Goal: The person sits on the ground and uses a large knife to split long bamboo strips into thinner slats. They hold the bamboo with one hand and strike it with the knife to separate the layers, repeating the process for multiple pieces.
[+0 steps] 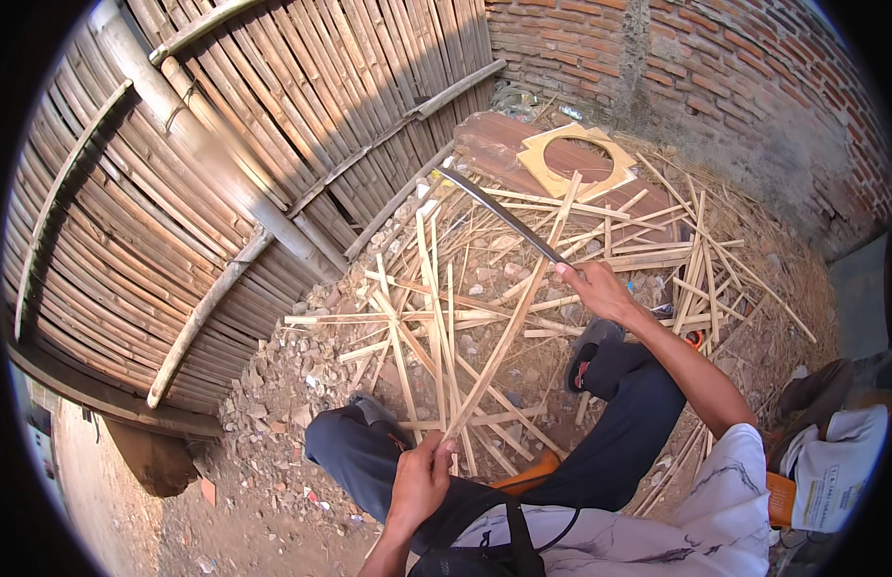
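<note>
My right hand is closed around the handle of a long knife, its dark blade slanting up and to the left. The fingers of my left hand pinch the near end of a bamboo strip above my left thigh. That strip runs away from me and up to the right, crossing the blade close to my right hand. Whether blade and strip touch, I cannot tell. Between my feet, several loose bamboo strips lie crisscrossed.
A pale panel with a round hole rests on a brown board at the back. A bamboo wall stands left, a brick wall right. Stony rubble covers the ground. A white sack is at right.
</note>
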{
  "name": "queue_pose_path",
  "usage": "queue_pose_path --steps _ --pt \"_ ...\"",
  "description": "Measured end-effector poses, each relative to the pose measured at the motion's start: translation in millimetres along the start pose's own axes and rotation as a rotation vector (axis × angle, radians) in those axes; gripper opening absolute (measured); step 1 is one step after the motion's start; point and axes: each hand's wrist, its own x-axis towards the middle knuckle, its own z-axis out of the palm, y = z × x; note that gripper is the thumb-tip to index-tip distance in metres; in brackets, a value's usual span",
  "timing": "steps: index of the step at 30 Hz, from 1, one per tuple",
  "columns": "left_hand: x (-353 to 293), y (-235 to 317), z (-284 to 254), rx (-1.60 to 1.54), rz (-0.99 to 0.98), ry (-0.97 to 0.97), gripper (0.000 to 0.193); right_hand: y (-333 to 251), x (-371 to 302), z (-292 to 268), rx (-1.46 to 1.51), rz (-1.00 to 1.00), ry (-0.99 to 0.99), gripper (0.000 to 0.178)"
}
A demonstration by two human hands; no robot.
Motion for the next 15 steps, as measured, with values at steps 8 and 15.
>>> queue_pose_path --steps 8,15 --pt "7.2 -7.1 3.8 -0.210 -0.054 -0.050 0.025 -55.0 -39.8 7.6 0.017 -0.474 -0.064 0.067" --pt "-53.2 -36.1 -44.1 -0.312 -0.331 -0.146 0.028 64.7 60.1 -42.6 -0.033 0.116 0.306 0.067"
